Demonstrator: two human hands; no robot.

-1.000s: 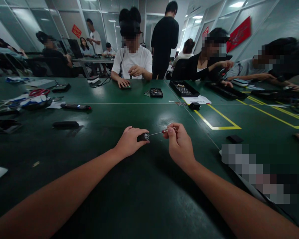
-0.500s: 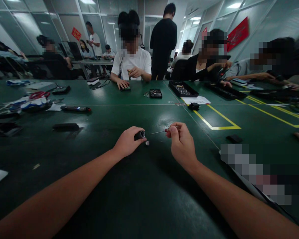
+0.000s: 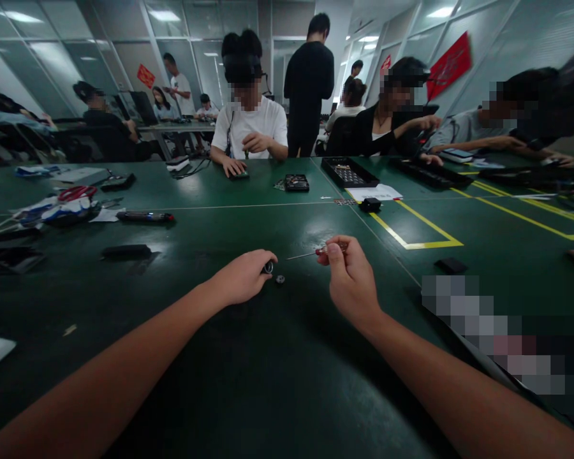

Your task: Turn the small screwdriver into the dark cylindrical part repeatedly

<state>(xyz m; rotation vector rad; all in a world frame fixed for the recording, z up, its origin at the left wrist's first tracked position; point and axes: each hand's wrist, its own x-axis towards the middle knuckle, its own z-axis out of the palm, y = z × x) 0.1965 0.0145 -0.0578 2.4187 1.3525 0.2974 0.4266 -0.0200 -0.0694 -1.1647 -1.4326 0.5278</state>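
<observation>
Red scissors (image 3: 78,192) rest on a blue-and-white bundle (image 3: 69,214); a small black block (image 3: 370,204) sits beside yellow tape (image 3: 433,244); a red poster (image 3: 452,65) hangs behind.

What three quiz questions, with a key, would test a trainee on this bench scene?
1. Which hand holds the screwdriver?
2. True or false: its tip touches the dark tube in the left hand.
3. The small round part lies: a) inside a tray; b) on the green table; c) on white paper.
Key: 1. The right hand. 2. False; a gap separates them. 3. b.
</observation>
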